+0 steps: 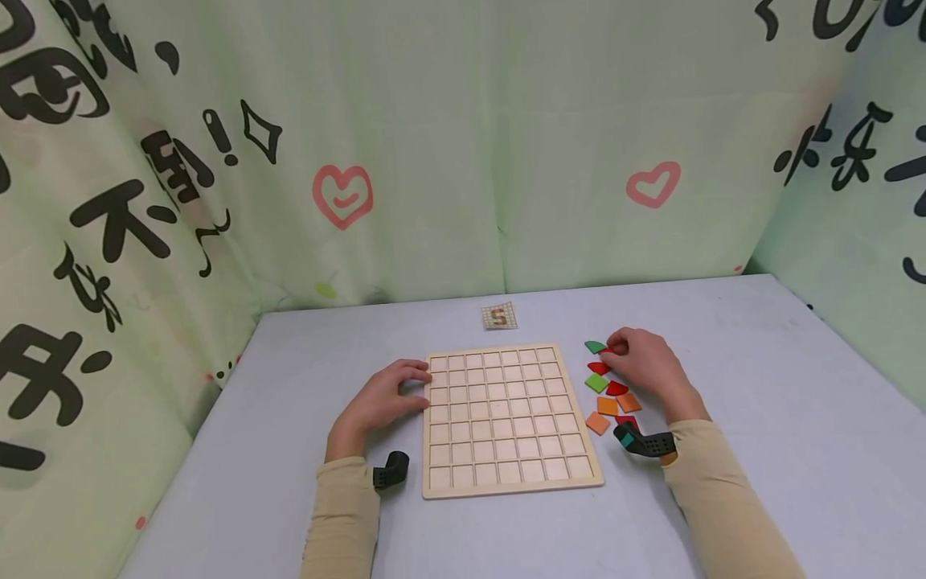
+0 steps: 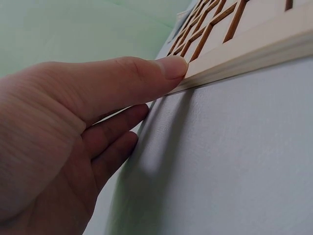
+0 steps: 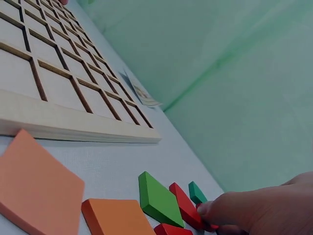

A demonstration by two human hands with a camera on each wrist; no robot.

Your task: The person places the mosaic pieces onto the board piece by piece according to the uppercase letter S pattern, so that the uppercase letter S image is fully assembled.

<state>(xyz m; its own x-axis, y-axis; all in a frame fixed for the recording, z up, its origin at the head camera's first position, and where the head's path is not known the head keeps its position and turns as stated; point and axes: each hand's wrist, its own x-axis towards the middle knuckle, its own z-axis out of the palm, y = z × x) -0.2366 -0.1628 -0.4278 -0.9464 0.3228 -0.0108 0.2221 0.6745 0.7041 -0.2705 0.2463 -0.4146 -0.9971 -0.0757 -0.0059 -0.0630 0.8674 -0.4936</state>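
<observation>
A wooden grid board (image 1: 506, 418) with bare square cells lies flat on the table. At its left edge is my left hand (image 1: 385, 396), fingers relaxed; in the left wrist view the thumb (image 2: 171, 67) touches the board's rim. My right hand (image 1: 647, 362) is beyond the board's right edge, thumb and forefinger pinching a red piece (image 1: 607, 351), mostly hidden by the fingertips. Close by lie a dark green rounded piece (image 1: 595, 346), a red rounded piece (image 1: 598, 367) and a light green square (image 1: 596, 383). Under the right wrist are more red pieces (image 1: 617, 388) and several orange squares (image 1: 608, 406).
A small card (image 1: 499, 316) printed with a grid pattern lies behind the board. The white-covered table (image 1: 723, 338) meets a pale green curtain (image 1: 499, 161) at the back and sides. Black wrist cameras (image 1: 644, 442) are strapped to both wrists.
</observation>
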